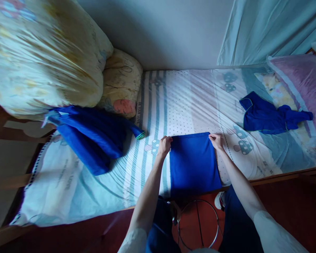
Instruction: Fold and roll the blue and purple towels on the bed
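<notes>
On the bed [184, 105], the left hand [165, 146] and right hand [216, 141] each pinch a far corner of the blue cloth [193, 163], its near end reaching the bed's front edge, with bare patterned sheet beyond it and on both sides.

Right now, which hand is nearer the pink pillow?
Right hand, holding the blue cloth at the far-edge corner toward the pink pillow; left hand holds that edge's other corner, farther away.

patterned bed [205, 109] — blue cloth [195, 165], blue garments [263, 116], pillows [302, 82]
</notes>
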The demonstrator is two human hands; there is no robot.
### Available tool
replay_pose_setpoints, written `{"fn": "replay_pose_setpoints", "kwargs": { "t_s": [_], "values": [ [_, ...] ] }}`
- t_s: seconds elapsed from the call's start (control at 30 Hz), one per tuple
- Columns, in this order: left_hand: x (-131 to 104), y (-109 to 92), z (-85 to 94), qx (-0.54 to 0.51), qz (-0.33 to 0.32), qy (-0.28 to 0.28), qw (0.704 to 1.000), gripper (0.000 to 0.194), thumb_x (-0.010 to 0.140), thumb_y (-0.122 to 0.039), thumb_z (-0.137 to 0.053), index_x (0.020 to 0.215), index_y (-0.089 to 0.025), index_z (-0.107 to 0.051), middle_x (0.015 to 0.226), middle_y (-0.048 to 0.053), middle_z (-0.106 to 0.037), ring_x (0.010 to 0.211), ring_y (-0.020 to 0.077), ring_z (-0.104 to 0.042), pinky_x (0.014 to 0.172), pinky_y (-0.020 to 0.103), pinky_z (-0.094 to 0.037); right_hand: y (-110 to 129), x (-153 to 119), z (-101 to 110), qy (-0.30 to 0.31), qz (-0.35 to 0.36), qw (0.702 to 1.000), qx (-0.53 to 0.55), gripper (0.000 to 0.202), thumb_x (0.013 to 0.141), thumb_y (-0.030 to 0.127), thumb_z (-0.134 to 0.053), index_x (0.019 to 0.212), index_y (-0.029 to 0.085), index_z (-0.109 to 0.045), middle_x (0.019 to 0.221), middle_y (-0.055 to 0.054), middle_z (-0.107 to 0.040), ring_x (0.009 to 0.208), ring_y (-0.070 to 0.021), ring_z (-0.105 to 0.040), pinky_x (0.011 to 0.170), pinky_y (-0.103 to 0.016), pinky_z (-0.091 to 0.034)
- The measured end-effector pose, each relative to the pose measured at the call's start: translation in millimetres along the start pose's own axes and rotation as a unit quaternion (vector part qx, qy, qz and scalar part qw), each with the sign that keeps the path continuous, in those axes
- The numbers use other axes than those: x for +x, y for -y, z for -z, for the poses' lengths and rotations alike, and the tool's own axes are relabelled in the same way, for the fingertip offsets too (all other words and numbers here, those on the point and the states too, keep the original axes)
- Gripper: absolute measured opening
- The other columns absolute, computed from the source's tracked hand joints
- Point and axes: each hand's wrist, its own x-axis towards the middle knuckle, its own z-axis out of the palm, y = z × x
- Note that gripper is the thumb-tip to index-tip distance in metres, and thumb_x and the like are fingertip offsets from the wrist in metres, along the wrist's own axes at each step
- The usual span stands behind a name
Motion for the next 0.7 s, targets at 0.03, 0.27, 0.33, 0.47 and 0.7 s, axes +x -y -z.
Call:
{"fn": "replay_pose_setpoints", "kwargs": {
  "t_s": [0.03, 0.27, 0.33, 0.47, 0.7],
  "values": [
    [0.2, 1.1, -0.4, 0.0, 0.0, -0.007, 1.0, 0.021, 0.086, -0.019, -0.053, 0.082, -0.021, -0.073, 0.086, 0.009, -0.069, 0.08, 0.0211, -0.067, 0.08, 0.031, -0.055, 2.5, 0.2, 0.7, 0.002, -0.002, 1.0, -0.007, 0.022, 0.084, 0.029, -0.063, 0.092, 0.019, -0.081, 0.099, -0.009, -0.082, 0.095, -0.0258, -0.077, 0.094, -0.039, -0.06],
    [1.3, 2.4, 0.0, -0.005, 0.016, -0.051, 0.999, 0.025, 0.09, -0.019, -0.048, 0.085, -0.021, -0.072, 0.089, 0.008, -0.068, 0.082, 0.0196, -0.067, 0.078, 0.03, -0.055, 14.9, 4.1, 5.8, -0.009, -0.007, 0.999, -0.032, 0.028, 0.087, 0.025, -0.059, 0.101, 0.019, -0.081, 0.108, -0.007, -0.081, 0.104, -0.025, -0.075, 0.101, -0.039, -0.057],
    [2.3, 1.3, 1.0, 0.002, 0.025, -0.057, 0.998, 0.025, 0.091, -0.017, -0.048, 0.085, -0.021, -0.072, 0.091, 0.007, -0.067, 0.084, 0.0191, -0.068, 0.079, 0.029, -0.055, 17.6, 5.2, 5.9, -0.008, -0.003, 0.999, -0.038, 0.029, 0.088, 0.024, -0.057, 0.104, 0.02, -0.081, 0.111, -0.007, -0.08, 0.107, -0.025, -0.074, 0.103, -0.039, -0.055],
    [5.2, -0.3, 1.7, 0.01, 0.031, -0.073, 0.997, 0.027, 0.092, -0.014, -0.046, 0.086, -0.02, -0.072, 0.094, 0.008, -0.067, 0.084, 0.0191, -0.067, 0.078, 0.029, -0.053, 19.7, 6.9, 5.4, -0.001, 0.006, 0.999, -0.043, 0.033, 0.09, 0.024, -0.055, 0.111, 0.02, -0.08, 0.116, -0.007, -0.079, 0.111, -0.0253, -0.073, 0.105, -0.039, -0.054],
    [6.6, -5.9, -1.9, 0.03, 0.031, -0.083, 0.996, 0.029, 0.098, -0.019, -0.043, 0.096, -0.018, -0.071, 0.104, 0.012, -0.067, 0.099, 0.0245, -0.067, 0.089, 0.035, -0.053, 23.3, 3.5, 4.9, 0.006, 0.021, 0.995, -0.098, 0.038, 0.094, 0.022, -0.049, 0.121, 0.018, -0.077, 0.123, -0.01, -0.076, 0.114, -0.0254, -0.069, 0.107, -0.041, -0.051]
  ]
}}
